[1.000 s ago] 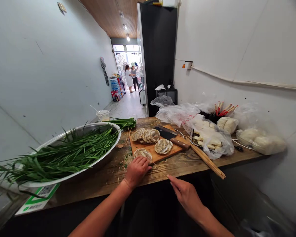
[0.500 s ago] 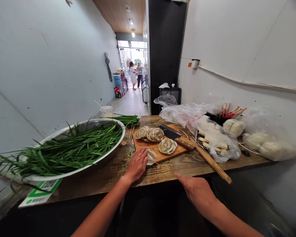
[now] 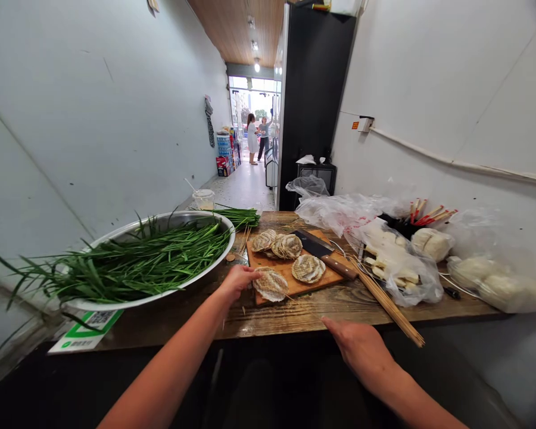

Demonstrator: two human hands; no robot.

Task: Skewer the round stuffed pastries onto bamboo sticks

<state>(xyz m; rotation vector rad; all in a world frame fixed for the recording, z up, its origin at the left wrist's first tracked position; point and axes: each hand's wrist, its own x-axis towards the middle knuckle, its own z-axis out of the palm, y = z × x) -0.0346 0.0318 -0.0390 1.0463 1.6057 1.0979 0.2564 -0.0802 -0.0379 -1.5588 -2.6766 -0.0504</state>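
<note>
The left hand (image 3: 237, 280) rests at the near-left corner of the wooden cutting board (image 3: 295, 275), its fingers curled against the edge of the nearest scored flat cake (image 3: 271, 283), touching it rather than gripping around it. That cake lies at the board's front edge with a thin bamboo skewer (image 3: 295, 299) running out from under its right side toward the right hand (image 3: 361, 348). The right hand hovers over the table (image 3: 295, 313) edge, fingers loosely together and pointing at the skewer's free end; whether they pinch the stick I cannot tell, as it thins out of sight before the fingertips. Judged from this, the step in hand is threading the cake onto the skewer: one hand steadies it, the other works the stick. The next move would call for pressing the cake flat and pushing the skewer level through its thin body, so the tip neither breaks out of the top nor slides into the steadying fingers. Three more scored cakes (image 3: 286, 245) lie further back on the board beside a cleaver (image 3: 324, 253), a bundle of skewers (image 3: 386, 301) lies to the right, and a steel basin of garlic chives (image 3: 129, 265) sits to the left.
</note>
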